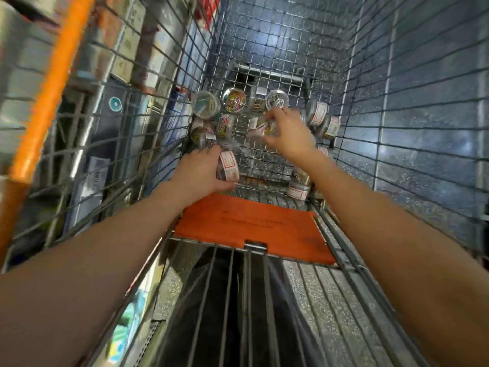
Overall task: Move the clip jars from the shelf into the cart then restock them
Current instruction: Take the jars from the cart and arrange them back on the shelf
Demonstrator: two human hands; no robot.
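Observation:
Both my arms reach down into a wire shopping cart (344, 133). My left hand (201, 170) grips a clear clip jar with a red-and-white label (229, 166) near the cart's left wall. My right hand (289, 133) is blurred, its fingers curled around a clear jar of coloured clips (264, 128) in the middle of the cart floor. Several more clip jars lie on the floor: a jar with coloured clips (234, 100), a jar with silver clips (277, 99), a labelled jar (317, 112) on the right, and another jar (299, 188) by my right forearm.
An orange child-seat flap (254, 229) lies folded at the cart's near end. An orange post (50, 86) and shelves with boxed stationery (124, 49) stand close on the left. Speckled floor tiles (423, 115) show through the cart's right side.

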